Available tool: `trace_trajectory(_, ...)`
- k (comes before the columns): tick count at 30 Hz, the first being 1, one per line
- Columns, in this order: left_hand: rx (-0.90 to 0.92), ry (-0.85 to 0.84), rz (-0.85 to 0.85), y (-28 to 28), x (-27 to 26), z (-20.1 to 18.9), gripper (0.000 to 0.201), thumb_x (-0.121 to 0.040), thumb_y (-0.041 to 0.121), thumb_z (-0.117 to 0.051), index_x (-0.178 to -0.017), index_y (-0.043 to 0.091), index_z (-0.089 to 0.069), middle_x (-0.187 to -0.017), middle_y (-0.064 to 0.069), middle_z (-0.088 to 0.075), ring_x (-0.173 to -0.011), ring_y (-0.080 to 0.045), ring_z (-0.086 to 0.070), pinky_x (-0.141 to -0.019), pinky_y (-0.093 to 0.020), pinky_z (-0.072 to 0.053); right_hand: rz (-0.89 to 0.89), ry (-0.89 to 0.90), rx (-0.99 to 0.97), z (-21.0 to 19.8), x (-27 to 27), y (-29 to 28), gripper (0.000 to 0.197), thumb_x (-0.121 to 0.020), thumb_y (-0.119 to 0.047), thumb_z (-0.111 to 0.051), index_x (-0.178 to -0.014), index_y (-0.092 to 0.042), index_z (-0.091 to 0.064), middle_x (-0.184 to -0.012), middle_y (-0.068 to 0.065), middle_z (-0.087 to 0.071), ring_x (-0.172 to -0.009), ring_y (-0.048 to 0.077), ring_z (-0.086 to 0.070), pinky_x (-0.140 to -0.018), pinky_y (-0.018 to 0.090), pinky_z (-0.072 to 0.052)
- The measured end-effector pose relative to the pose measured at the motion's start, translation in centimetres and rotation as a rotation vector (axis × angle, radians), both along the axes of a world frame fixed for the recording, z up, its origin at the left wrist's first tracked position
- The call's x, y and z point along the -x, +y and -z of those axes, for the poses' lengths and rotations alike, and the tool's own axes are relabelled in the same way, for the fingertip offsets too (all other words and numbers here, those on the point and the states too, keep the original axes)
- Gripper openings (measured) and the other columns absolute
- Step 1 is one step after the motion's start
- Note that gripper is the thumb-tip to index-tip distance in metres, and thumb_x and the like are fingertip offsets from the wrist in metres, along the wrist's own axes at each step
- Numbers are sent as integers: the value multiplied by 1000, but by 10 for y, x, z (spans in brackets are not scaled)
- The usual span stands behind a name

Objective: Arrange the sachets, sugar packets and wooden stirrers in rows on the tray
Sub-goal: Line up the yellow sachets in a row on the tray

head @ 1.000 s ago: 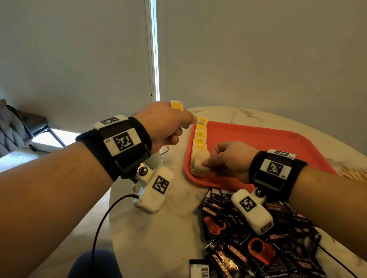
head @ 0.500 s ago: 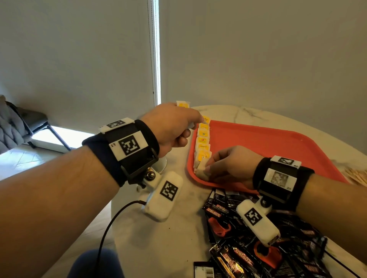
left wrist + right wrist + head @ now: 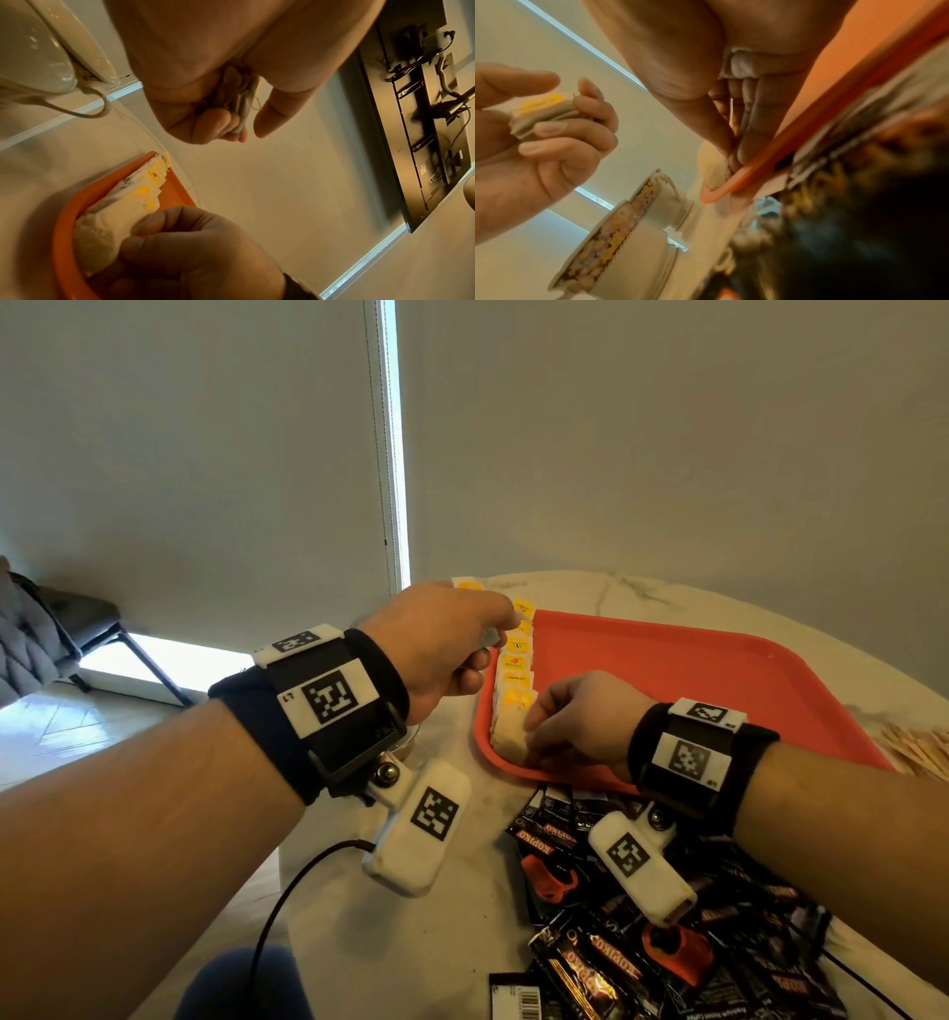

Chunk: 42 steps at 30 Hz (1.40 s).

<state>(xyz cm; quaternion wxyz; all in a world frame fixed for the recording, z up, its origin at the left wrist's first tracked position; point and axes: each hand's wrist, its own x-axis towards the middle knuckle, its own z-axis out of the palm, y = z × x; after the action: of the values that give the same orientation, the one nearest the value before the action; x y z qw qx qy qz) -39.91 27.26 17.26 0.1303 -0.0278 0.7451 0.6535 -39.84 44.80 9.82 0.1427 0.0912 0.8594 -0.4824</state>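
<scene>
Since a second ago, the right hand (image 3: 580,721) has been drawn nearer along the tray (image 3: 693,670), its grip pinched on the newest sugar packet (image 3: 511,742) of one finished-looking row. Spare packets (image 3: 539,113) are clamped in the left hand (image 3: 441,649). Below the right grip, sachets (image 3: 606,968) lie unsorted on the worktop (image 3: 462,891); stirrers (image 3: 919,747) wait beyond.

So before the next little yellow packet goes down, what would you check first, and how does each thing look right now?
1. Left hand holds spare packets: ok.
2. Right hand steadies the row's near end: ok.
3. Row of packets runs along the tray's left edge: ok.
4. Free tray floor beside the row: ok.
5. How many packets the left hand has: cannot tell.
6. Black sachets and wooden stirrers on the tray: not ok, on the table.
</scene>
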Motion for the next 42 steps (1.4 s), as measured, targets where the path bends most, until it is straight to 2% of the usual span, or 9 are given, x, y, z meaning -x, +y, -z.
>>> trace_trajectory(6,-1,11,-8,0,-3,-1,10,-95,14,-71,-102,11,-65,-86,-8,-57,-72,-18,-48,-56,-27,-44,55,-26,104,1,1,-3,17,-83,1,-79,-96,3,-69,-93,24,-76,-91,38,-75,-87,53,-61)
trace_trajectory(12,2,10,-14,-2,-2,1,11,-95,13,-71,-105,9,-66,-85,-7,-58,-68,-15,-47,-53,-25,-44,81,-35,134,2,-4,6,13,-86,-10,-80,-88,-2,-70,-89,21,-77,-74,27,-75,-80,44,-62)
trace_trajectory(22,-14,30,2,0,-3,-3,8,-95,12,-71,-100,10,-65,-82,-6,-57,-67,-15,-47,-54,-26,-42,38,-36,196,1,3,6,13,-86,0,-75,-97,6,-75,-91,21,-77,-80,30,-74,-84,43,-62)
trace_trajectory(25,-14,36,1,0,-3,-3,9,-94,14,-72,-99,11,-64,-84,-6,-58,-70,-16,-48,-55,-26,-44,68,-8,171,4,7,7,10,-86,-2,-76,-95,2,-76,-93,20,-77,-85,30,-74,-87,46,-62)
trace_trajectory(28,-15,24,-3,1,-3,-2,9,-94,15,-72,-99,11,-65,-84,-7,-57,-71,-17,-47,-56,-26,-44,90,26,157,7,12,6,9,-86,-5,-77,-92,1,-77,-94,22,-76,-81,28,-73,-87,47,-62)
trace_trajectory(31,-73,9,-40,3,-3,0,5,-94,14,-69,-95,10,-66,-80,-6,-57,-63,-14,-47,-52,-25,-42,78,46,130,6,15,5,10,-87,-8,-77,-92,1,-77,-90,20,-77,-78,27,-72,-87,47,-62)
trace_trajectory(36,-260,-112,-38,4,-9,4,24,-100,30,-52,-96,9,-62,-77,-9,-58,-54,-16,-47,-50,-27,-38,58,79,79,-2,13,13,8,-89,-17,-76,-93,-10,-78,-91,14,-77,-85,27,-73,-88,49,-61)
trace_trajectory(39,-357,-227,22,4,-12,9,34,-101,42,-45,-101,10,-58,-75,-8,-55,-53,-16,-42,-48,-25,-32,88,275,74,-19,4,16,5,-90,-20,-75,-88,-16,-75,-89,6,-74,-86,23,-68,-78,43,-60)
trace_trajectory(42,-403,-293,113,6,-15,15,57,-99,66,-41,-110,14,-60,-75,-5,-52,-55,-15,-38,-47,-24,-28,32,482,240,-41,-9,12,8,-92,-23,-74,-94,-15,-76,-81,-1,-69,-75,13,-61,-65,33,-51)
